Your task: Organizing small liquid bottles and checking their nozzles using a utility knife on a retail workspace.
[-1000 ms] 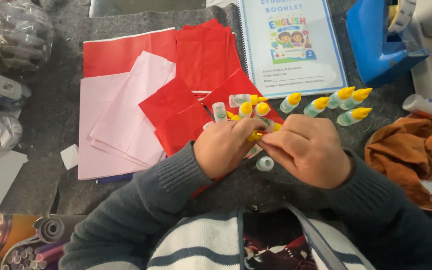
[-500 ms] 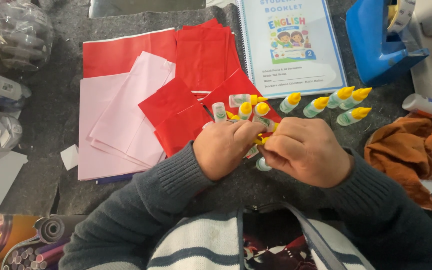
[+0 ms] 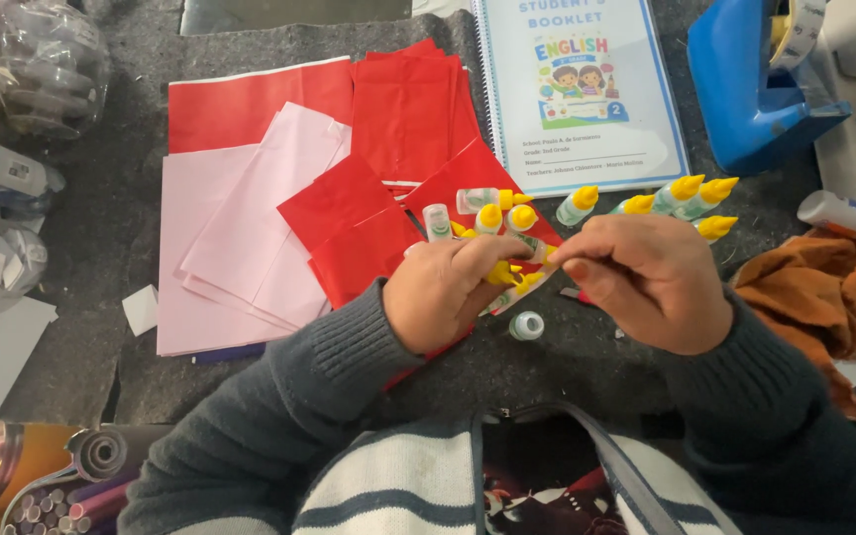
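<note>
Tabletop: grey felt-covered tabletop (image 3: 111, 297), red and pink paper sheets (image 3: 269, 218).
Left hand (image 3: 443, 292): grip pinching small yellow-capped glue bottle (image 3: 507, 282).
Right hand (image 3: 646, 282): grip pinched at bottle's tip, shifted slightly right.
Change: bottle barely moved; handling continues.

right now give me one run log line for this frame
left hand grip: yellow-capped bottle | right hand: at its cap | loose cap on grey mat

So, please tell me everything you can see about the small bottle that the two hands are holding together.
The small bottle is a slim tube with a pale, clear-looking body and a yellow pointed cap, probably plastic. It lies tilted, almost flat, just above the grey felt table. The left hand grips it from one side, and the right hand pinches it from the other, so most of it is hidden. Similar yellow-capped bottles lie behind it.
</note>
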